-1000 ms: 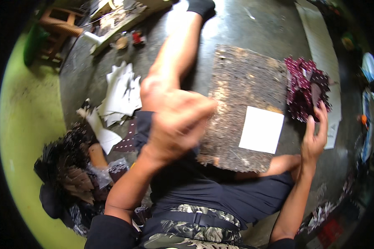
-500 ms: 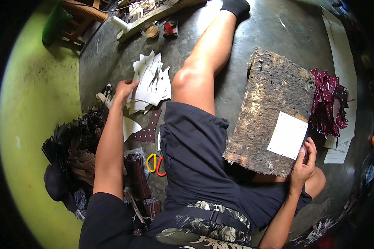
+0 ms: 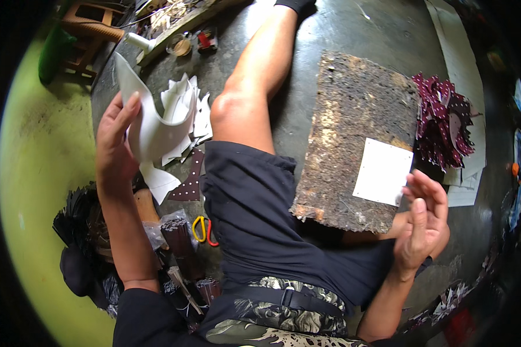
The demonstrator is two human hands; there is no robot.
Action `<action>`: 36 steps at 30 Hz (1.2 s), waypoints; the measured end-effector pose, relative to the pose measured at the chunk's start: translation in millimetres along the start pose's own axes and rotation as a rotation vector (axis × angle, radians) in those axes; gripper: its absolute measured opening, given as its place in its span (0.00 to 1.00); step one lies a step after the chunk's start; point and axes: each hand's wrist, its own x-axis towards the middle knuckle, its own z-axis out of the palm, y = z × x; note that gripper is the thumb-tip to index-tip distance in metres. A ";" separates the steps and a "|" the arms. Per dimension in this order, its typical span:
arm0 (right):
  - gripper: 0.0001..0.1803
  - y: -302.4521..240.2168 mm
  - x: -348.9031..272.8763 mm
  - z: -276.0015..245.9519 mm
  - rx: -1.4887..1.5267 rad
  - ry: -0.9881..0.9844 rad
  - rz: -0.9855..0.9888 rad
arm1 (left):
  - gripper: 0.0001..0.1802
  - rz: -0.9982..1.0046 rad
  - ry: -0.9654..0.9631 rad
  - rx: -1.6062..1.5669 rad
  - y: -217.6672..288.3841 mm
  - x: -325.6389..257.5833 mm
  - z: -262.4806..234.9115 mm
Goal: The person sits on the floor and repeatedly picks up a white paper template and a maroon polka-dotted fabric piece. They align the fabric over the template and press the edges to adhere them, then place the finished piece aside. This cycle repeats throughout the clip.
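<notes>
My left hand is closed on a curved white cut-out sheet, pinched between thumb and fingers and raised off the floor. Just behind it lies a stack of similar white cut-outs. A rough, worn brown board rests by my bent right leg. On its near right corner sits a white square plate with small dark dots at its corners. Beside that plate's right edge, my right hand is open, palm partly turned up, fingers loosely bent and holding nothing.
Maroon dotted cut pieces are heaped right of the board, by long pale sheets. Yellow and red looped handles lie left of my thigh, near bundled dark strips. A glass cup stands at the far left.
My left hand has lifted a white cut-out from the stack and brought it left and nearer. My right hand has come off the plate's edge and opened. The whole view has shifted slightly.
</notes>
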 end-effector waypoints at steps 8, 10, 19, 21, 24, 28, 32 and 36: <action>0.65 -40.7 1.5 43.2 0.959 -0.442 0.596 | 0.22 -0.065 -0.066 -0.227 -10.3 -95.5 195.5; 0.38 -38.0 3.2 25.3 0.845 -0.283 0.549 | 0.20 -0.121 -0.117 -0.244 -33.3 -101.5 217.4; 0.13 10.1 17.7 3.9 -0.323 -0.074 0.126 | 0.41 0.477 -0.405 0.647 -62.8 -93.4 272.5; 0.13 14.5 20.3 5.0 -0.335 -0.082 0.092 | 0.36 0.322 -0.663 0.498 -62.7 -92.3 300.5; 0.13 16.9 25.5 -0.6 -0.145 -0.053 0.204 | 0.29 0.467 -0.720 0.488 -70.8 -80.0 331.5; 0.14 15.8 29.4 -18.0 0.187 -0.069 0.389 | 0.23 0.410 -0.683 0.539 -78.0 -83.0 339.5; 0.11 18.3 32.6 -25.6 0.096 -0.096 0.401 | 0.15 0.434 -0.630 0.606 -80.7 -83.5 343.5; 0.09 25.3 36.7 -28.7 0.126 -0.087 0.410 | 0.17 0.501 -0.625 0.702 -77.8 -82.4 344.8</action>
